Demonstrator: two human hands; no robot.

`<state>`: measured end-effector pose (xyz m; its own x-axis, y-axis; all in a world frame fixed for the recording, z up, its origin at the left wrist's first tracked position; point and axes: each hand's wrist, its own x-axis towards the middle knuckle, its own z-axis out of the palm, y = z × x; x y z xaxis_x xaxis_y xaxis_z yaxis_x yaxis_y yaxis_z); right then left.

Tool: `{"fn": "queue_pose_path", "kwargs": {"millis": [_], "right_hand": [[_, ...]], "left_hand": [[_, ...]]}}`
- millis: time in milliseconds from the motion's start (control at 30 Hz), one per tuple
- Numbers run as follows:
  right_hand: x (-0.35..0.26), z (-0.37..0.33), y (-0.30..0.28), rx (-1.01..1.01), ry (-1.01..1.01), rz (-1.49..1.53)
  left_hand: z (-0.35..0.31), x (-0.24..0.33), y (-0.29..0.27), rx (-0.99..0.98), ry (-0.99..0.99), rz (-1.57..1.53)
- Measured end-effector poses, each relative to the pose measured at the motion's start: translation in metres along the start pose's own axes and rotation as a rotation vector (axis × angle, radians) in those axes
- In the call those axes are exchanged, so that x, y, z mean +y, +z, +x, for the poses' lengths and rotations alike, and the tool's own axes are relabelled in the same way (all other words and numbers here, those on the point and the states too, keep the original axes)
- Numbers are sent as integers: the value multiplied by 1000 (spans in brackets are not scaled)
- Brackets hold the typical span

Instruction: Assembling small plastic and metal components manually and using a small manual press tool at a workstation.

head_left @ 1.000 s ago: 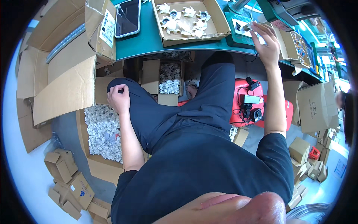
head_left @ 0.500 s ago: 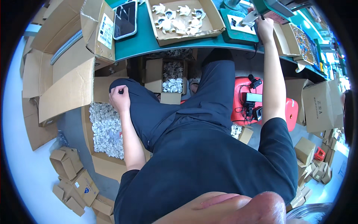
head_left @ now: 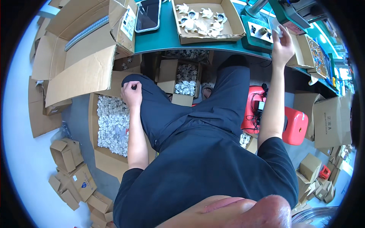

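My right hand (head_left: 283, 51) is raised beside the green bench press (head_left: 258, 40), its fingers pinched on a small whitish part, probably a fan wheel, mostly hidden and blurred. On the press base, a white fixture plate (head_left: 261, 31) carries a brass-coloured post and small black pieces. My left hand (head_left: 131, 94) rests on my left knee with curled fingers. A small dark spot shows between them; whether it is an object or trouser cloth I cannot make out. White fan wheels (head_left: 201, 26), some with dark round centres, lie in a shallow cardboard tray (head_left: 213, 39) left of the press.
A phone (head_left: 148, 16) lies on the green bench (head_left: 159, 43). Open cardboard boxes (head_left: 78, 78) stand at left; a box of white parts (head_left: 112, 125) sits by my left leg. Right of the press is another carton (head_left: 302, 57). A red stool (head_left: 294, 125) with black cables stands at right.
My right hand has drawn back from the press fixture to its right, with the whitish part. The fixture's post now shows. My left hand stays on the knee; the whole view has shifted slightly.
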<state>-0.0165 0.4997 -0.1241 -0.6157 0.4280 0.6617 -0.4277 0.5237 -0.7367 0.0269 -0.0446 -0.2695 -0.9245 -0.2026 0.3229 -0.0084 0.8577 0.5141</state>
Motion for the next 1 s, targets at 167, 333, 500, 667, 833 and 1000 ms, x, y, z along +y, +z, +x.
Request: {"fn": "queue_pose_path", "kwargs": {"millis": [167, 333, 500, 667, 833, 1000], "right_hand": [[-56, -27, 38, 41, -618, -312], [-117, 1, 64, -74, -641, -268], [-53, 33, -39, 352, -84, -247], [35, 93, -147, -404, 495, -831], [34, 101, -143, -754, 679, -569], [74, 112, -172, -950, 631, -540]], "left_hand": [[4, 11, 6, 14, 21, 20], [-4, 8, -3, 7, 17, 28], [-7, -3, 3, 36, 31, -42], [-4, 5, -2, 9, 14, -35], [-5, 9, -3, -19, 6, 6], [-6, 15, 0, -19, 4, 8]]}}
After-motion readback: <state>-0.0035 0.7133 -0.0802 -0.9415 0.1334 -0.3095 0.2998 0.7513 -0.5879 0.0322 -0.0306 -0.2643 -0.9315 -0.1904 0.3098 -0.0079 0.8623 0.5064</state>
